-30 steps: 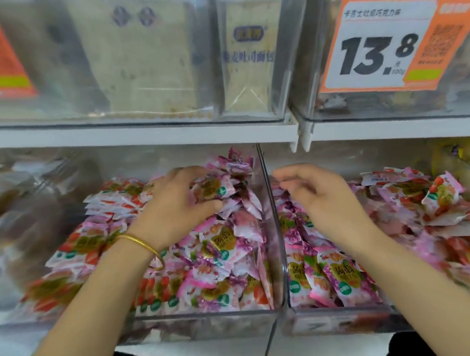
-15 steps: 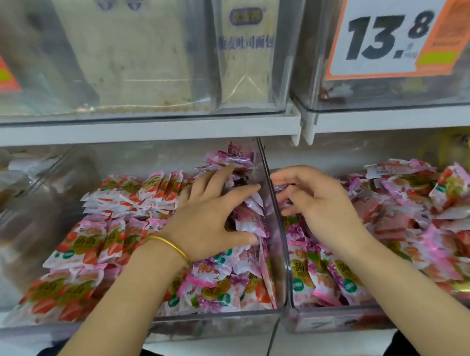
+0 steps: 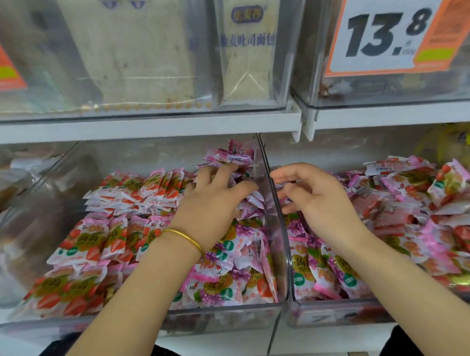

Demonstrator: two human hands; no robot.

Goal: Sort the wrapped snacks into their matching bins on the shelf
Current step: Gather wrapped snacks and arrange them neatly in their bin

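Observation:
Two clear plastic bins sit side by side on the lower shelf. The left bin (image 3: 225,318) holds neat rows of strawberry-print snack packets (image 3: 101,239) and, at its right side, a pile of purple grape-print packets (image 3: 234,281). My left hand (image 3: 216,203), a gold bangle on its wrist, lies flat with spread fingers on the purple pile at the bin's back right. The right bin (image 3: 331,315) holds purple packets (image 3: 328,273) at its left and a loose heap of pink and red ones (image 3: 421,222). My right hand (image 3: 316,198) hovers over them, fingers curled, nothing clearly held.
The clear divider wall (image 3: 273,203) between the bins runs between my hands. Above is a white shelf edge (image 3: 144,126) with bins of wrapped bread and an orange price tag (image 3: 389,25) reading 13.8. Brownish packets (image 3: 8,189) fill a bin at far left.
My left hand let go of a purple packet and slid back and right, flattening on the purple pile. My right hand stayed near the divider, fingers curling slightly.

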